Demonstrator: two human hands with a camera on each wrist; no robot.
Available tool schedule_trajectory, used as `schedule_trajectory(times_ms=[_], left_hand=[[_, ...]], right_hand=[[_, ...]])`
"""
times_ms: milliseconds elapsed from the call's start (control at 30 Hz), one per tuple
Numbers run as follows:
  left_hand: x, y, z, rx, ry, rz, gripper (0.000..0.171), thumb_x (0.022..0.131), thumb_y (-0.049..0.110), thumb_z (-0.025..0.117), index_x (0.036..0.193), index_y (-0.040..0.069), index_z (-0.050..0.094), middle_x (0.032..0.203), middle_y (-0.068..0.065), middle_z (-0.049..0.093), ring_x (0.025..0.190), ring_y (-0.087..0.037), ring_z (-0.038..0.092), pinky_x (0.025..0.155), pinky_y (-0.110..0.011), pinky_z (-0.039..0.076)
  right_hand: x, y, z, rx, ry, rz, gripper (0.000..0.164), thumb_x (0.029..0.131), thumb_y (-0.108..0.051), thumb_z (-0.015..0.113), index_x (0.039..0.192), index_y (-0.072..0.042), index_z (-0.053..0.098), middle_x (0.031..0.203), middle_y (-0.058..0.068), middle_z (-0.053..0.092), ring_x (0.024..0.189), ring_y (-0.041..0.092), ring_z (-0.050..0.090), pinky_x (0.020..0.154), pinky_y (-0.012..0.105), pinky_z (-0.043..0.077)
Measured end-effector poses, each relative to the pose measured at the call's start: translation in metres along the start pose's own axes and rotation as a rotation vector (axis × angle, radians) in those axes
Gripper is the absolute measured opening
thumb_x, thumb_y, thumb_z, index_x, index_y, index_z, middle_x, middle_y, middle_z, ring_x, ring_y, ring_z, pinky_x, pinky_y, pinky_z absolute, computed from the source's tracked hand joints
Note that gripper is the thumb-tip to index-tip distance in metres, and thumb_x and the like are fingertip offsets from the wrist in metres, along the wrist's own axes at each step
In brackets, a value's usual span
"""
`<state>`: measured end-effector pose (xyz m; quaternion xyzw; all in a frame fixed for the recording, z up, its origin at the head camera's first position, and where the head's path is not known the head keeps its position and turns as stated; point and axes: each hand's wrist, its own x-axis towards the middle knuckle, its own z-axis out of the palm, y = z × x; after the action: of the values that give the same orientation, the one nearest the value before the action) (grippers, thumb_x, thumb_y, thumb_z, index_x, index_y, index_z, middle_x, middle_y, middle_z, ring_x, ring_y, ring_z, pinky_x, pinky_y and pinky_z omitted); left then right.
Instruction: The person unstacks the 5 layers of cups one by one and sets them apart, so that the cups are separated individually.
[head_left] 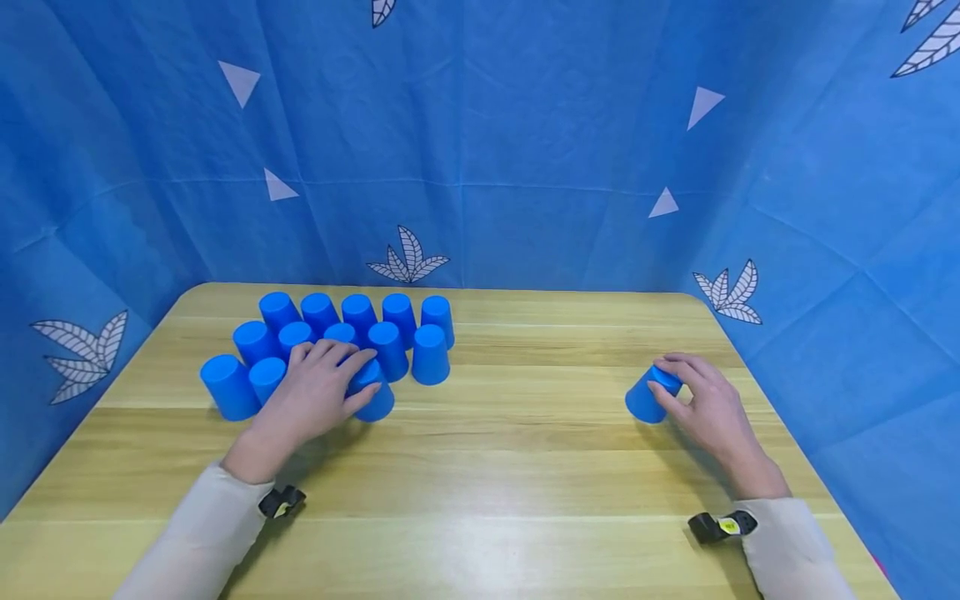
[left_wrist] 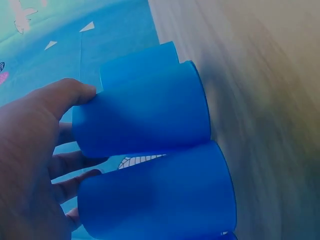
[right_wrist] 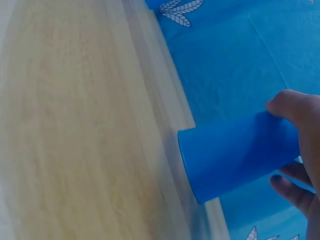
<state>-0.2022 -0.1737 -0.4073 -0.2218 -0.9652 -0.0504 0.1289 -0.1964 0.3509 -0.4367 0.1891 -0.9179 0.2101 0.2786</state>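
My left hand (head_left: 315,390) reaches over a group of upside-down blue cups at the left of the table. It grips the base end of the cup (head_left: 377,403) at the right of the front row, thumb on the near side and fingers on the far side. In the left wrist view, that cup (left_wrist: 145,110) stands beside another cup (left_wrist: 160,195). Out on the right side, my right hand (head_left: 708,408) pinches a single upside-down blue cup (head_left: 643,398) by its top. The right wrist view has this cup (right_wrist: 235,155) with its open rim close over the table.
Several more blue cups stand upside down in rows, among them a back-row cup (head_left: 438,321), a middle-row cup (head_left: 431,357) and a front-left cup (head_left: 229,388). They stand on a wooden table (head_left: 495,467). A blue patterned curtain (head_left: 525,167) hangs behind and beside it.
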Motion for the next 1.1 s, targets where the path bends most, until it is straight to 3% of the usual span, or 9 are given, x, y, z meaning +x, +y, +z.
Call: schedule_trajectory(times_ms=[267, 533, 733, 1100], left_hand=[[0.000, 0.000, 0.003, -0.012, 0.028, 0.035, 0.055, 0.089, 0.045, 0.068, 0.134, 0.013, 0.060, 0.127, -0.014, 0.059, 0.122, -0.036, 0.047, 0.096, -0.058, 0.032], [-0.004, -0.001, 0.003, -0.029, 0.040, 0.044, 0.052, 0.089, 0.042, 0.070, 0.132, 0.012, 0.062, 0.125, -0.012, 0.061, 0.121, -0.035, 0.048, 0.097, -0.057, 0.033], [-0.001, 0.001, 0.004, -0.035, 0.058, 0.066, 0.052, 0.088, 0.042, 0.071, 0.130, 0.011, 0.063, 0.124, -0.011, 0.062, 0.120, -0.034, 0.049, 0.096, -0.056, 0.034], [0.000, -0.002, 0.004, -0.039, 0.067, 0.071, 0.053, 0.089, 0.042, 0.070, 0.131, 0.011, 0.063, 0.126, -0.012, 0.062, 0.122, -0.035, 0.049, 0.097, -0.056, 0.034]], right_hand=[[-0.003, 0.001, 0.002, -0.017, -0.035, -0.006, 0.040, 0.083, -0.011, 0.078, 0.120, -0.004, 0.064, 0.118, 0.017, 0.059, 0.106, 0.041, 0.057, 0.085, 0.057, 0.045], [0.004, -0.010, 0.004, -0.002, 0.000, -0.066, 0.042, 0.077, -0.007, 0.080, 0.117, -0.004, 0.066, 0.115, 0.016, 0.061, 0.104, 0.039, 0.058, 0.085, 0.054, 0.046], [0.012, -0.028, 0.008, 0.024, 0.011, -0.106, 0.043, 0.076, -0.008, 0.081, 0.117, -0.005, 0.067, 0.115, 0.015, 0.062, 0.105, 0.037, 0.059, 0.083, 0.055, 0.048], [0.037, -0.069, 0.030, 0.087, -0.054, -0.213, 0.043, 0.078, -0.014, 0.082, 0.118, -0.006, 0.068, 0.117, 0.011, 0.062, 0.107, 0.032, 0.060, 0.085, 0.051, 0.051]])
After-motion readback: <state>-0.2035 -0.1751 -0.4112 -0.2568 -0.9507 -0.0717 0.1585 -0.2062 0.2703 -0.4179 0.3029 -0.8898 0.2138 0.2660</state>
